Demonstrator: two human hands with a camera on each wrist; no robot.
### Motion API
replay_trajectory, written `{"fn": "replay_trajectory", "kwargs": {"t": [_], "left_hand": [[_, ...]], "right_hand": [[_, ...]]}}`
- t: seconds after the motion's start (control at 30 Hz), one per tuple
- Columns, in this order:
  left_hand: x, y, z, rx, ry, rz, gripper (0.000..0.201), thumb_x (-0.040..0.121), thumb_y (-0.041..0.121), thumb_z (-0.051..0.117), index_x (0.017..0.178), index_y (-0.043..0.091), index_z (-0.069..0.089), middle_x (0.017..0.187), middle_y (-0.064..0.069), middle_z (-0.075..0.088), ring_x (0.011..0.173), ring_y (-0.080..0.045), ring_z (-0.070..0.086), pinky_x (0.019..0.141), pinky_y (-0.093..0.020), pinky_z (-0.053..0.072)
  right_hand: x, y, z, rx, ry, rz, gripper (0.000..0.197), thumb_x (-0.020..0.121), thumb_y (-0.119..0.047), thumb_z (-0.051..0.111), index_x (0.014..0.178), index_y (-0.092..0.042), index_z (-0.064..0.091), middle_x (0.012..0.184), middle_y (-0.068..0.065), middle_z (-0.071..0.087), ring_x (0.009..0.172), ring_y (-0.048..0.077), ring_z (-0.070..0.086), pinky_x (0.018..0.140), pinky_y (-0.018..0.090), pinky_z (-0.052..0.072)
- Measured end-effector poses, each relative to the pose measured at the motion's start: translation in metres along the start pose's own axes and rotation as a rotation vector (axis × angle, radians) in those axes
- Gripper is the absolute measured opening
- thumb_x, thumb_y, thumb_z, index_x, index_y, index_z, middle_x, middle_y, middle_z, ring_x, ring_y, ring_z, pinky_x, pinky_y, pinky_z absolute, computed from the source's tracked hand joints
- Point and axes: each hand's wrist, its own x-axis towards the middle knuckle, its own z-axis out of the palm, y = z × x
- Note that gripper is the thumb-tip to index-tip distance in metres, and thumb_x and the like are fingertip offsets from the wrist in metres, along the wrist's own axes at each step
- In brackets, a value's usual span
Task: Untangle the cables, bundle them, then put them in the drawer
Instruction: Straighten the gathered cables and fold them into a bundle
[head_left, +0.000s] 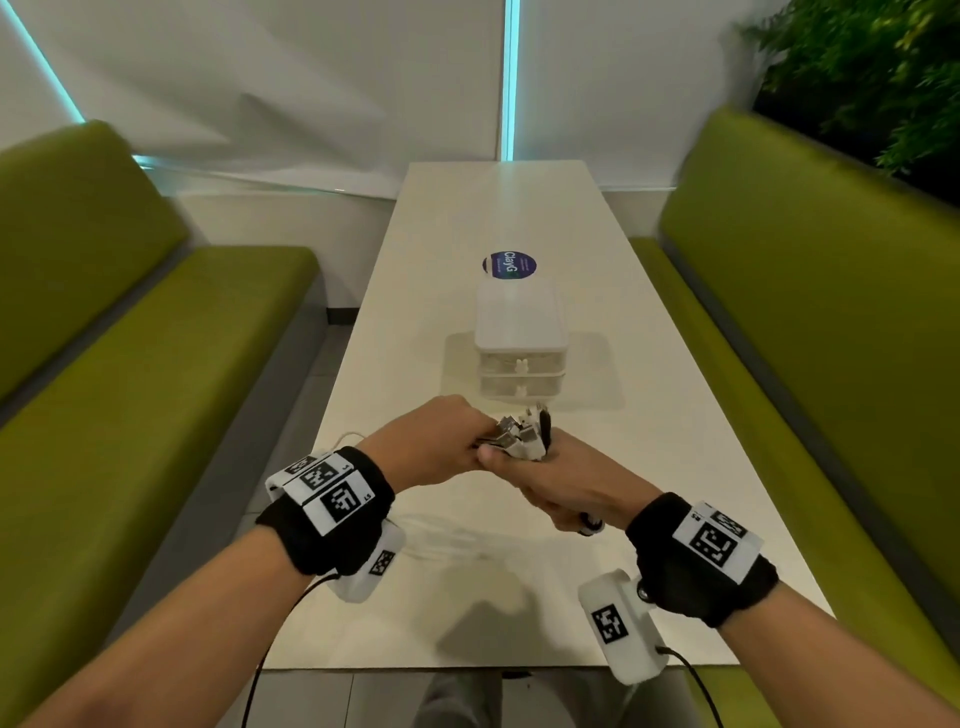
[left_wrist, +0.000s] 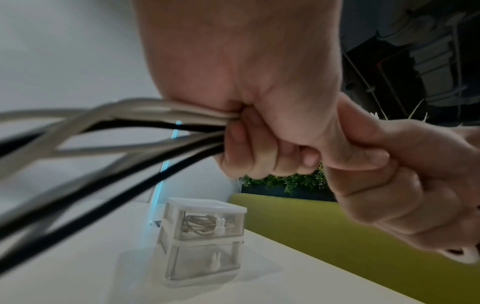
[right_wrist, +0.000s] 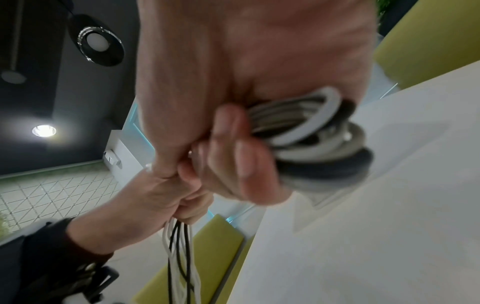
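My two hands meet above the white table (head_left: 649, 415), just in front of a small clear two-drawer unit (head_left: 519, 358). My left hand (head_left: 441, 441) grips a bunch of white and black cables (left_wrist: 130, 131) in its fist (left_wrist: 259, 148). My right hand (head_left: 571, 488) holds the coiled loops of the cables (right_wrist: 311, 131), fingers (right_wrist: 233, 154) curled round them. Several plugs (head_left: 524, 434) stick up between the hands. Loose cable lengths (head_left: 441, 535) trail on the table under my left wrist. Both drawers (left_wrist: 205, 240) look shut; the top one holds coiled cables.
A round dark sticker (head_left: 509, 264) lies on the table behind the drawer unit. Green benches stand on the left (head_left: 156, 364) and on the right (head_left: 805, 312). A plant (head_left: 857, 78) fills the far right corner. The table's near edge (head_left: 467, 667) is close to me.
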Motion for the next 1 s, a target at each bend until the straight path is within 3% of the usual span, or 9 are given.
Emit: {"fn": "replay_trajectory", "kwargs": {"t": [0.17, 0.3, 0.4, 0.5, 0.6, 0.7, 0.8, 0.9, 1.0], "left_hand": [[-0.010, -0.005, 0.000, -0.119, 0.084, 0.050, 0.025, 0.088, 0.038, 0.066, 0.081, 0.015, 0.068, 0.052, 0.006, 0.051, 0.051, -0.009, 0.045, 0.052, -0.021, 0.032], [-0.010, -0.013, 0.003, -0.173, -0.010, -0.048, 0.027, 0.097, 0.042, 0.051, 0.083, 0.021, 0.060, 0.062, 0.019, 0.060, 0.061, 0.000, 0.053, 0.059, -0.019, 0.037], [-0.013, -0.012, 0.012, -0.121, 0.012, -0.033, 0.029, 0.102, 0.039, 0.038, 0.090, 0.020, 0.056, 0.080, 0.006, 0.064, 0.072, -0.013, 0.055, 0.068, -0.029, 0.038], [-0.014, -0.011, 0.018, -0.089, 0.048, -0.024, 0.030, 0.103, 0.041, 0.035, 0.084, 0.019, 0.045, 0.064, 0.007, 0.050, 0.061, -0.015, 0.046, 0.062, -0.032, 0.032], [-0.016, -0.011, 0.022, -0.100, 0.084, -0.044, 0.034, 0.102, 0.043, 0.034, 0.084, 0.017, 0.046, 0.062, 0.006, 0.048, 0.060, -0.017, 0.045, 0.061, -0.032, 0.034], [-0.017, -0.008, 0.028, -0.187, 0.095, -0.069, 0.034, 0.101, 0.044, 0.038, 0.087, 0.018, 0.053, 0.074, 0.001, 0.062, 0.066, -0.016, 0.053, 0.062, -0.029, 0.038], [-0.017, -0.005, 0.026, -0.261, 0.141, -0.114, 0.040, 0.098, 0.049, 0.040, 0.082, 0.017, 0.058, 0.067, 0.006, 0.059, 0.058, -0.007, 0.050, 0.057, -0.022, 0.034], [-0.021, -0.009, 0.025, -0.332, 0.219, -0.238, 0.056, 0.097, 0.060, 0.029, 0.078, 0.019, 0.062, 0.066, 0.002, 0.060, 0.058, -0.015, 0.050, 0.058, -0.030, 0.035], [-0.026, -0.011, 0.032, -0.386, 0.323, -0.303, 0.060, 0.099, 0.058, 0.024, 0.068, 0.015, 0.052, 0.060, -0.001, 0.051, 0.057, -0.021, 0.044, 0.059, -0.034, 0.033]], "right_hand": [[-0.001, 0.003, 0.001, 0.044, 0.033, 0.051, 0.048, 0.081, -0.067, 0.061, 0.073, -0.022, 0.050, 0.059, 0.004, 0.024, 0.048, 0.019, 0.017, 0.044, 0.029, 0.016], [0.000, 0.006, 0.000, 0.160, 0.099, 0.054, 0.045, 0.087, -0.060, 0.061, 0.076, -0.018, 0.049, 0.057, 0.001, 0.024, 0.049, 0.018, 0.015, 0.046, 0.031, 0.015], [0.001, 0.004, 0.000, 0.188, 0.064, -0.016, 0.035, 0.094, -0.047, 0.057, 0.082, -0.015, 0.060, 0.053, 0.005, 0.042, 0.044, 0.024, 0.041, 0.046, 0.032, 0.042], [0.001, 0.004, 0.002, 0.223, 0.015, -0.023, 0.045, 0.096, -0.043, 0.054, 0.106, 0.000, 0.063, 0.059, 0.013, 0.060, 0.059, 0.034, 0.064, 0.063, 0.038, 0.056], [0.001, 0.008, 0.006, 0.246, 0.053, 0.036, 0.055, 0.095, -0.050, 0.055, 0.102, 0.005, 0.052, 0.052, 0.000, 0.035, 0.037, 0.018, 0.033, 0.041, 0.026, 0.031], [-0.001, 0.010, 0.007, 0.298, 0.093, 0.086, 0.044, 0.092, -0.054, 0.058, 0.085, -0.011, 0.048, 0.055, -0.002, 0.024, 0.044, 0.015, 0.016, 0.045, 0.029, 0.016], [0.000, 0.007, 0.009, 0.374, 0.161, 0.085, 0.041, 0.091, -0.050, 0.061, 0.074, -0.015, 0.049, 0.052, -0.005, 0.023, 0.043, 0.013, 0.014, 0.048, 0.033, 0.012], [0.005, 0.004, 0.011, 0.461, 0.237, 0.075, 0.037, 0.092, -0.046, 0.062, 0.082, -0.011, 0.057, 0.049, -0.007, 0.024, 0.040, 0.012, 0.015, 0.043, 0.027, 0.013], [0.009, 0.003, 0.014, 0.531, 0.282, 0.060, 0.034, 0.092, -0.046, 0.062, 0.084, -0.016, 0.048, 0.050, -0.006, 0.023, 0.040, 0.013, 0.015, 0.040, 0.025, 0.017]]}}
